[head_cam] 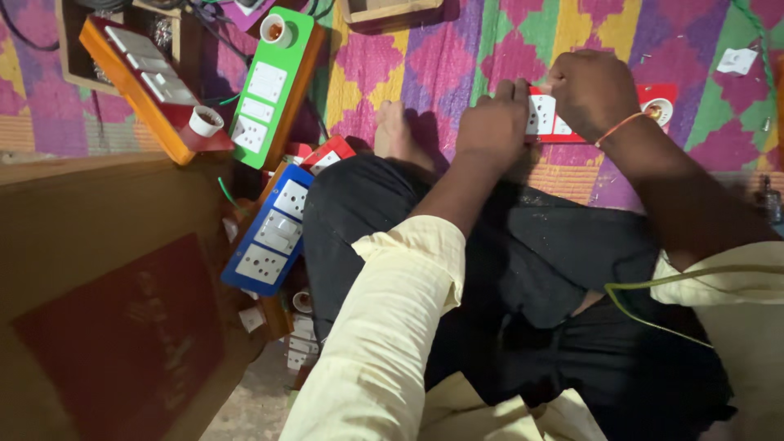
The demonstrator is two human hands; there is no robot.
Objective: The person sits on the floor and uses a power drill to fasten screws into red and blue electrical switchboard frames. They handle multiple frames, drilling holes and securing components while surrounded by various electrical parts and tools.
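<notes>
A red switch board [663,92] with white sockets and a small round holder at its right end lies on the patterned cloth in front of my crossed legs. My left hand [492,129] rests on the board's left end, fingers curled over its edge. My right hand [592,91] presses down on the board's middle, covering most of it, with an orange thread around the wrist. Both hands grip the board. A thin green wire [653,286] loops over my right sleeve.
A blue board [269,233], a green board [273,82] and a red and orange board [147,77] with white sockets lie at the left. A brown wooden surface [98,278] fills the lower left. A bare foot [396,131] rests beside my left hand.
</notes>
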